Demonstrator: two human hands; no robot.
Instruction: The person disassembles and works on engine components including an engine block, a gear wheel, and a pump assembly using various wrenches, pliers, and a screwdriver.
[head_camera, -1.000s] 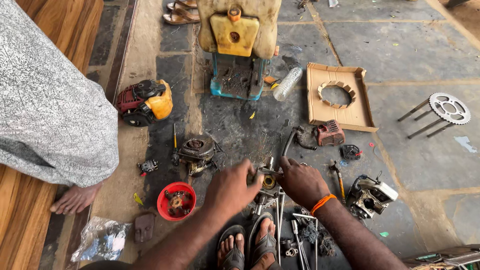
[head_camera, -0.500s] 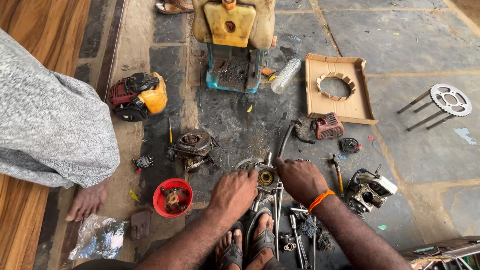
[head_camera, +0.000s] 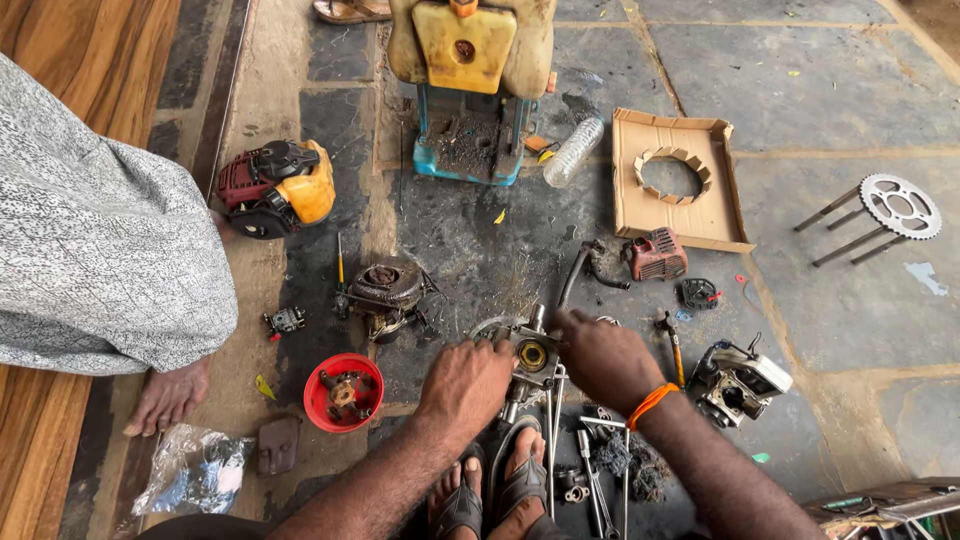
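Low centre of frame: left hand (head_camera: 465, 385) curled, fingertips pressed on the left side of a small greasy metal engine part with a brass-ringed round opening (head_camera: 533, 357). Right hand (head_camera: 608, 358), orange wristband, half-closed on its right side. Red plastic bowl (head_camera: 343, 392) lower left.

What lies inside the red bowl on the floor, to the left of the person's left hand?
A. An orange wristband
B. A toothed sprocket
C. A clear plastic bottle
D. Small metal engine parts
D: the red bowl holds a few small, dark metal parts, near the left hand; the clear bottle and the sprocket lie elsewhere on the floor, and the orange band is on the right wrist.
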